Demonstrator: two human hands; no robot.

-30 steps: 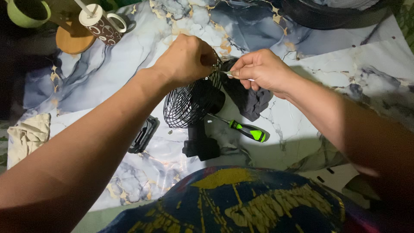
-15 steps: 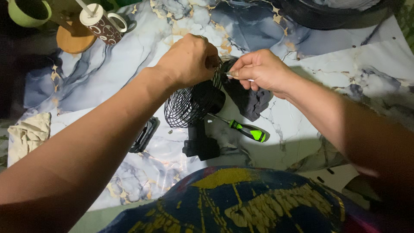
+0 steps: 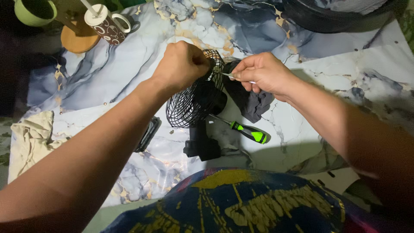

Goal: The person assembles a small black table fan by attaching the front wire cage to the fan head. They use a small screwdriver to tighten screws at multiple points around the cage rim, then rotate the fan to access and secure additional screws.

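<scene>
A small black fan (image 3: pixel 196 105) with a round wire guard stands on its base on the marble-patterned sheet (image 3: pixel 129 64). My left hand (image 3: pixel 183 64) grips the top rim of the guard with closed fingers. My right hand (image 3: pixel 261 71) is just to the right of the guard, pinching a thin pale sliver between thumb and fingers and also bunching a dark grey cloth (image 3: pixel 252 103) that hangs below it. What the sliver is cannot be made out.
A green-and-black screwdriver (image 3: pixel 246 131) lies right of the fan base. A flat black part (image 3: pixel 148 133) lies left of it. A patterned mug (image 3: pixel 105 23), a green cup (image 3: pixel 34 11), a wooden disc (image 3: pixel 79 39) and a beige rag (image 3: pixel 30 140) sit left.
Both hands stay at the top of the guard. My left hand has shifted slightly along the rim; the right hand's fingers have moved a little.
</scene>
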